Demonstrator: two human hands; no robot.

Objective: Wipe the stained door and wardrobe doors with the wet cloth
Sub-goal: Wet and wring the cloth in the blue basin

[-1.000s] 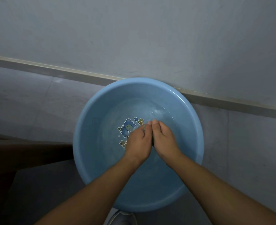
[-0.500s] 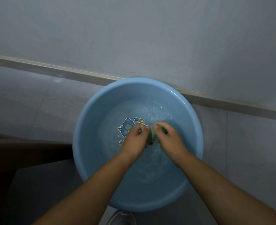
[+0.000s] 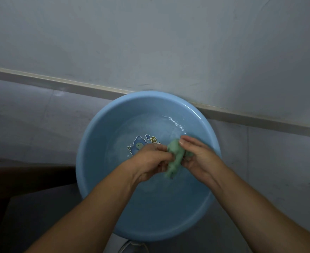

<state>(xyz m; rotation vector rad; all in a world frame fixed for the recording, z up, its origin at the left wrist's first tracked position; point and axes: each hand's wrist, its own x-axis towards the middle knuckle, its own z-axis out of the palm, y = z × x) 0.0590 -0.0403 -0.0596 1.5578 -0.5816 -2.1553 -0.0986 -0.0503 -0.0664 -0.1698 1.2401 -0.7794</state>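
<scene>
Your left hand [image 3: 150,159] and right hand [image 3: 196,156] both grip the cloth [image 3: 176,157], pale green and crumpled into a lumpy wad. It hangs over the blue basin [image 3: 88,143], toward three o'clock of its centre.

Decal lettering: yellow "P" readable; following letters unclear.
Carrier: cartoon decal [image 3: 138,145] on basin [image 3: 96,170] floor.
Position: just beyond left hand [image 3: 148,161] fingers [image 3: 160,148], partly covered.

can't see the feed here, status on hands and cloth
Left hand and right hand both gripping green cloth. Cloth bunched over water in blue basin. Nothing blocking; door not in view.
</scene>
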